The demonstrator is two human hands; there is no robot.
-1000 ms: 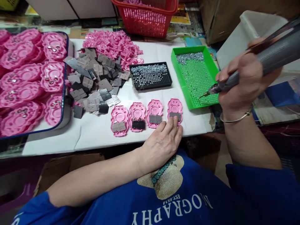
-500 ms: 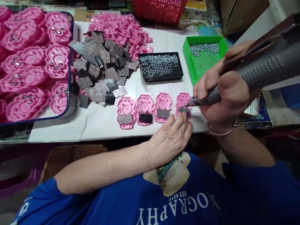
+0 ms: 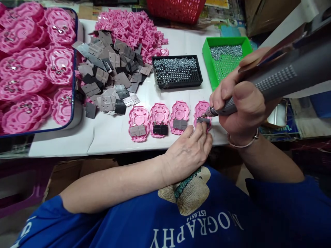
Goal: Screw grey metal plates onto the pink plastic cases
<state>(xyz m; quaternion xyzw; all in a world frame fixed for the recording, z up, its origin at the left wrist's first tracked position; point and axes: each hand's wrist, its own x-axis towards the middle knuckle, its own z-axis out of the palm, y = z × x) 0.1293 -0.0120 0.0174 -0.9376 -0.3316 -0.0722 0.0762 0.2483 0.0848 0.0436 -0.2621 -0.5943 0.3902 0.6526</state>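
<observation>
My right hand [image 3: 245, 100] is wrapped round a grey electric screwdriver [image 3: 279, 74], its bit angled down at the rightmost pink plastic casing [image 3: 200, 107]. A grey cover plate [image 3: 204, 122] lies across the lower part of that casing. Fingertips of my left hand [image 3: 192, 146] press on the plate, the fingers stretched out and partly hiding it. To the left sit more pink casings in a row: one with a grey plate [image 3: 180, 124], one with a black plate [image 3: 160, 129] and one with a light grey plate [image 3: 138, 130].
A blue-rimmed tray [image 3: 74, 103] of pink casings stands at left. Beside it lie heaps of metal plates [image 3: 108, 75] and small pink parts [image 3: 131, 29]. Screws fill part of a black tray [image 3: 177, 84] and a green tray [image 3: 207, 57]. A red basket [image 3: 176, 10] is behind.
The screwdriver and my right hand have shifted slightly left, with the bit still at the plate on the rightmost casing. My left hand stays in place.
</observation>
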